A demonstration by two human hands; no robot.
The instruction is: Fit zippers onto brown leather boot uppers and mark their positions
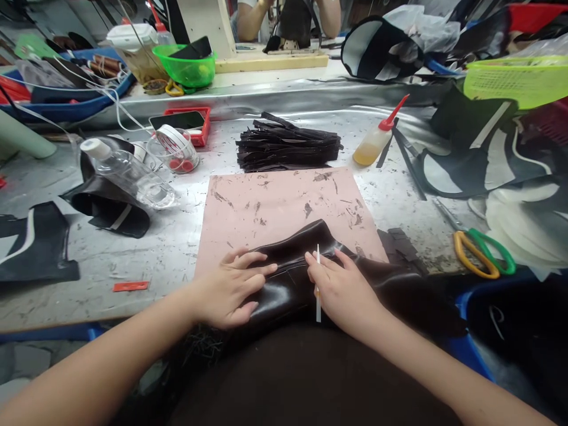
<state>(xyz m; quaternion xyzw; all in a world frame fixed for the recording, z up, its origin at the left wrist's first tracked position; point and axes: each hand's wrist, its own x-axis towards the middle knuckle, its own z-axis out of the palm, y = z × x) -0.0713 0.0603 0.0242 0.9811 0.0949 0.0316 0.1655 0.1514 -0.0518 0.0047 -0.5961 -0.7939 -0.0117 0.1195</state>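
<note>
A dark brown glossy leather piece lies over the front edge of a pink board. My left hand rests on its left part, fingers stretched out and spread, near a seam line running across the leather. My right hand is closed around a thin white pointed stick, held nearly upright with its tip pointing away from me. Its exact kind cannot be made out. Some fingers of that hand lie close to the leather's far fold.
Beyond the board lies a bundle of dark strips, with a red-tipped glue bottle to its right. Scissors lie at the right edge. A clear bottle and jar stand left. Across the bench, a person's arms show.
</note>
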